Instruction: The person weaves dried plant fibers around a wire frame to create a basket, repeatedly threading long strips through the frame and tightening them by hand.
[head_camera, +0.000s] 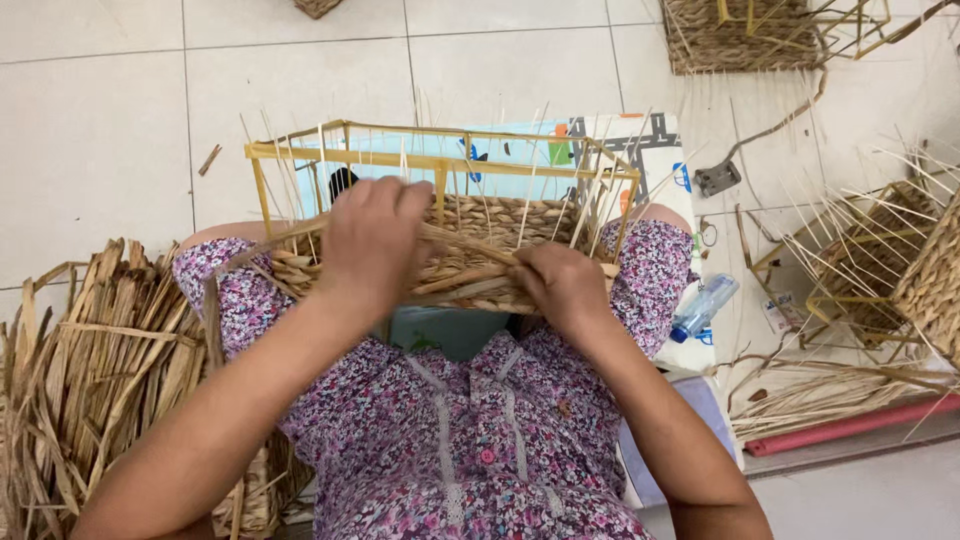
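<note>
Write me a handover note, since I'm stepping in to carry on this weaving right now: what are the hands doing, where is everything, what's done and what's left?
Left hand: closed over the dried fibre strands at the woven edge, fingers curled down.
Right hand: pinching a strand against the weave.
The half-woven basket rests on the lap, built on a yellow wire frame; thin upright stakes stick out above.
Done: the lower part of the side is woven.
Left: the upper frame is bare.
Supplies: dried leaf bundle on the floor at the left; plastic bottle at the right; other baskets further right.
</note>
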